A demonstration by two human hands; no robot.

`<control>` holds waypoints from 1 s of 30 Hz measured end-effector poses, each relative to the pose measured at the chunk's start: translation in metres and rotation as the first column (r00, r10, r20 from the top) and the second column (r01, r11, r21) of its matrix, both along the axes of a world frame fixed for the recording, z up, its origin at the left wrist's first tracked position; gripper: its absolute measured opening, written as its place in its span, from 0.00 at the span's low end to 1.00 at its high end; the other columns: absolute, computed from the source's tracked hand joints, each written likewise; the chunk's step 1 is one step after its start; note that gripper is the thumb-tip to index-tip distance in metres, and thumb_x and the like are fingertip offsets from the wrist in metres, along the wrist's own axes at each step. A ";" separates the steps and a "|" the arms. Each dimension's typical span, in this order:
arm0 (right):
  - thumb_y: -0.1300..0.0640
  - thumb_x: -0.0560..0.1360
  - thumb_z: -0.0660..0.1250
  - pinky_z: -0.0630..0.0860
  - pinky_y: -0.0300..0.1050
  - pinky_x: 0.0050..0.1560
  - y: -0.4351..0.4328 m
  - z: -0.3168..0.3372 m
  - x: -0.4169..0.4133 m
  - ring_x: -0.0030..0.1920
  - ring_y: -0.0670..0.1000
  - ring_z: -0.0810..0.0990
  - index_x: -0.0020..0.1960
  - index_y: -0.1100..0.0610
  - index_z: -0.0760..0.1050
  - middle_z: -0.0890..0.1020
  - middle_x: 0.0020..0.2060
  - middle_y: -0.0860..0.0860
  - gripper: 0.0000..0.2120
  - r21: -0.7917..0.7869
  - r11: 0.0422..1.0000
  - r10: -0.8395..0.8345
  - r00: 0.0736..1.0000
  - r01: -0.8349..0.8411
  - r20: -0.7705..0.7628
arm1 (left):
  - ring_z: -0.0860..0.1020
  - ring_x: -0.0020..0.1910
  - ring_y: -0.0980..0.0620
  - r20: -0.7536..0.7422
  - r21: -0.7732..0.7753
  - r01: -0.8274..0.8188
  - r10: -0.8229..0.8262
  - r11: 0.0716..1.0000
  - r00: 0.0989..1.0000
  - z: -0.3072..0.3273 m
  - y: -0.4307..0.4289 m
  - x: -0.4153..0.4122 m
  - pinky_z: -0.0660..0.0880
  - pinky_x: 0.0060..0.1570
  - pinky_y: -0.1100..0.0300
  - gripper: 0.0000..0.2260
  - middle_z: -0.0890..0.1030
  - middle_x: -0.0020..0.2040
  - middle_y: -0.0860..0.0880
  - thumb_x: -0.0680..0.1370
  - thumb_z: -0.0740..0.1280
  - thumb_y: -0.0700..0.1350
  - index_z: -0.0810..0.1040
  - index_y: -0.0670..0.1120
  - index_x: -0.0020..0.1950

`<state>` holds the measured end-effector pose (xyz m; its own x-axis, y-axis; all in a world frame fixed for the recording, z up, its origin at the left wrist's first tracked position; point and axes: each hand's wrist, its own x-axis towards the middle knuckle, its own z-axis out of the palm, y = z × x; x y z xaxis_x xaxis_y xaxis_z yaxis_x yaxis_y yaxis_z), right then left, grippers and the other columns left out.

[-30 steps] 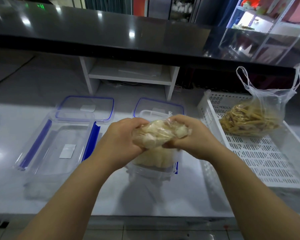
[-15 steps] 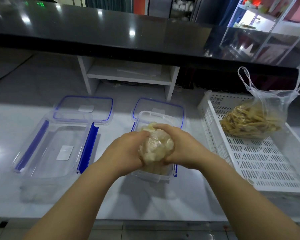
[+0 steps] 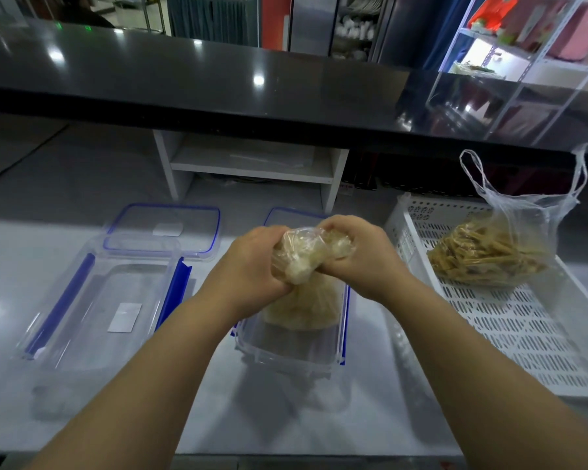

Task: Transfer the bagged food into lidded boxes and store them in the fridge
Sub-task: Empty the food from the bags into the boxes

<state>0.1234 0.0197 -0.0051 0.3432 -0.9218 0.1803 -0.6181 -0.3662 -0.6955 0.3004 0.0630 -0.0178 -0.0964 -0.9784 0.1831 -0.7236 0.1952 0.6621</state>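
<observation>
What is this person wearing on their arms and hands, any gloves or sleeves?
Nothing that shows. The left hand and right hand are bare, without gloves. The left forearm and right forearm are uncovered down to the picture's edge: no sleeve, watch or bracelet is in view. Rings cannot be ruled out, as most fingers are hidden.

No legible text, brand or number found. A white sticker (image 3: 124, 317) on the floor of the clear box (image 3: 82, 320) near the worktop's (image 3: 370, 418) left edge appears blank. A second white sticker (image 3: 167, 229) on the lid (image 3: 136, 217) behind that box shows no print. A red-and-white tag (image 3: 346, 188) at the foot of the white shelf unit (image 3: 335, 174) is too small to read. Print on the orange package (image 3: 489, 11) on the far rack (image 3: 530, 67) is blurred.
</observation>
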 end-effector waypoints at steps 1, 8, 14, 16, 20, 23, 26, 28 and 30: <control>0.56 0.65 0.78 0.73 0.40 0.47 -0.001 0.002 0.000 0.49 0.48 0.77 0.50 0.48 0.78 0.79 0.48 0.47 0.17 -0.001 1.000 -0.003 1.000 0.003 0.009 | 0.74 0.48 0.55 -0.001 -0.006 -0.001 0.001 1.000 1.000 0.002 -0.002 0.000 0.73 0.46 0.63 0.18 0.76 0.49 0.55 0.68 0.74 0.45 0.75 0.50 0.57; 0.55 0.64 0.78 0.78 0.43 0.43 -0.001 0.019 -0.004 0.43 0.48 0.80 0.47 0.48 0.78 0.81 0.42 0.47 0.15 0.018 1.000 0.008 0.987 -0.011 0.163 | 0.74 0.44 0.54 0.015 -0.096 -0.014 0.016 0.995 1.000 0.028 -0.005 0.000 0.70 0.41 0.66 0.18 0.78 0.45 0.54 0.66 0.74 0.45 0.76 0.50 0.54; 0.54 0.62 0.79 0.77 0.42 0.40 0.007 0.006 -0.004 0.42 0.48 0.80 0.46 0.48 0.78 0.81 0.41 0.47 0.15 0.127 0.991 0.029 0.991 -0.046 0.133 | 0.76 0.44 0.55 0.006 0.008 0.025 -0.025 1.000 1.000 0.020 0.006 -0.001 0.76 0.43 0.57 0.18 0.79 0.45 0.53 0.67 0.76 0.46 0.77 0.49 0.54; 0.55 0.63 0.79 0.76 0.41 0.39 0.013 -0.003 -0.003 0.40 0.47 0.80 0.45 0.48 0.77 0.81 0.39 0.45 0.15 0.153 0.987 0.036 0.991 -0.056 0.129 | 0.75 0.43 0.60 0.005 0.039 0.036 -0.036 0.999 0.999 0.012 0.010 0.000 0.76 0.42 0.61 0.17 0.77 0.43 0.58 0.67 0.75 0.46 0.76 0.50 0.54; 0.55 0.62 0.79 0.81 0.52 0.43 0.021 -0.015 -0.002 0.41 0.52 0.82 0.46 0.50 0.78 0.82 0.40 0.49 0.15 0.212 0.976 0.024 0.988 -0.056 0.150 | 0.76 0.43 0.59 -0.012 0.099 0.037 -0.036 0.994 0.999 0.001 0.019 0.004 0.75 0.41 0.63 0.17 0.77 0.43 0.57 0.67 0.75 0.47 0.76 0.51 0.54; 0.55 0.60 0.80 0.81 0.50 0.42 0.026 -0.025 -0.002 0.44 0.51 0.82 0.47 0.46 0.78 0.82 0.43 0.47 0.18 0.269 0.961 0.017 0.984 -0.064 0.175 | 0.77 0.46 0.55 -0.029 0.147 0.032 -0.028 0.989 0.999 -0.007 0.025 0.007 0.76 0.42 0.61 0.19 0.79 0.47 0.56 0.67 0.74 0.47 0.76 0.55 0.56; 0.53 0.56 0.78 0.80 0.45 0.47 0.032 -0.034 -0.001 0.50 0.47 0.81 0.48 0.34 0.77 0.81 0.50 0.44 0.25 0.317 0.942 0.053 0.983 -0.108 0.178 | 0.78 0.48 0.59 -0.067 0.214 0.055 -0.041 0.975 0.997 -0.013 0.033 0.006 0.75 0.42 0.67 0.29 0.79 0.51 0.59 0.66 0.75 0.46 0.70 0.63 0.63; 0.56 0.58 0.79 0.81 0.48 0.46 0.034 -0.034 0.001 0.50 0.49 0.81 0.48 0.34 0.77 0.80 0.53 0.48 0.25 0.336 0.935 0.057 0.983 -0.113 0.172 | 0.78 0.48 0.60 -0.086 0.216 0.060 -0.042 0.974 0.995 -0.013 0.035 0.006 0.75 0.43 0.66 0.29 0.79 0.51 0.58 0.66 0.76 0.47 0.70 0.64 0.62; 0.62 0.62 0.79 0.82 0.48 0.38 0.033 -0.026 0.003 0.44 0.52 0.82 0.48 0.40 0.79 0.81 0.49 0.51 0.23 0.345 0.929 0.057 0.974 -0.132 0.220 | 0.78 0.46 0.60 -0.083 0.177 0.058 -0.044 0.982 0.996 -0.005 0.034 0.007 0.74 0.42 0.68 0.25 0.80 0.49 0.57 0.66 0.76 0.48 0.73 0.62 0.59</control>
